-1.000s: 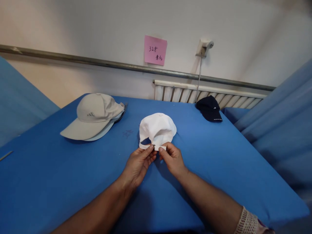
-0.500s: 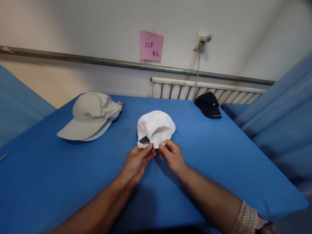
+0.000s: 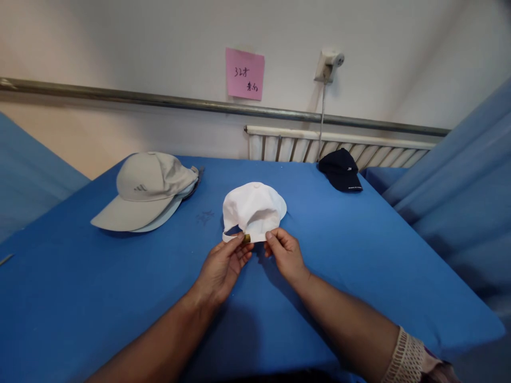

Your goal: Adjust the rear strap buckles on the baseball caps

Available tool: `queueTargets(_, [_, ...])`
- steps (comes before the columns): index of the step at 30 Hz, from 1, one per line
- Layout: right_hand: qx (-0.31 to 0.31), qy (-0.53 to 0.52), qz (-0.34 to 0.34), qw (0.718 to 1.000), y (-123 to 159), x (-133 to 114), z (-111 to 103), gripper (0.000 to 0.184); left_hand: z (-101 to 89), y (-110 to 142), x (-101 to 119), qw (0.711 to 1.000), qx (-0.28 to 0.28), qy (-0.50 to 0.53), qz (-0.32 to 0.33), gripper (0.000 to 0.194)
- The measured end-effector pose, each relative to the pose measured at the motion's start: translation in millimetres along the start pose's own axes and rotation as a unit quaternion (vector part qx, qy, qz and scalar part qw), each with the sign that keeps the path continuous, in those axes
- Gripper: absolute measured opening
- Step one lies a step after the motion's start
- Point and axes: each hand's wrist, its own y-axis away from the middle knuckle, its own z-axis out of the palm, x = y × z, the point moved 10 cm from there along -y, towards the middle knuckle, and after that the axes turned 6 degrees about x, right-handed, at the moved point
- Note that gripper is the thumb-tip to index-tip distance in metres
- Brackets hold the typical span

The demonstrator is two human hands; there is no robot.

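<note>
A white cap [image 3: 254, 209] lies on the blue table [image 3: 120, 287], its back opening facing me. My left hand [image 3: 222, 267] pinches the cap's rear strap at a small brass buckle [image 3: 246, 238]. My right hand [image 3: 285, 256] pinches the strap's other end just to the right of the buckle. Both hands rest low over the cloth, close together.
Two stacked beige and pale caps [image 3: 147, 190] sit at the left. A dark navy cap [image 3: 340, 170] lies at the far right by a radiator [image 3: 287, 148]. A pink note [image 3: 245, 73] hangs on the wall. Blue fabric [image 3: 463, 181] rises at the right.
My hands have drawn the strap ends apart a little, and the brass buckle now shows between them. The white strap tab seen earlier at my fingertips is gone from view.
</note>
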Motion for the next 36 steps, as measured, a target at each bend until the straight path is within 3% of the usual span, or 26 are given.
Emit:
queueTargets(5, [0.008,0.001,0.026,1.000,-1.3,9.9,-3.9,0.046,2.4,0.6,-2.3,1.000,-0.006,0.020,-0.009,0.007])
queueTargets(11, [-0.053,-0.037,0.144,0.987,7.9,31.8,12.9,0.060,6.2,1.3,-4.8,0.999,-0.029,0.022,-0.018,0.005])
queueTargets(21, [-0.042,-0.241,0.264,0.933,19.2,40.7,24.0,0.045,8.7,0.5,-7.0,0.999,-0.042,-0.029,-0.001,0.004])
queueTargets(27, [-0.028,-0.289,0.321,0.901,22.7,48.0,23.3,0.032,11.5,1.2,-10.9,0.997,-0.064,-0.040,0.006,0.008])
queueTargets(36, [-0.007,-0.365,0.350,0.863,18.2,52.6,20.9,0.018,13.8,-6.9,-9.4,0.990,-0.060,0.106,-0.074,0.017])
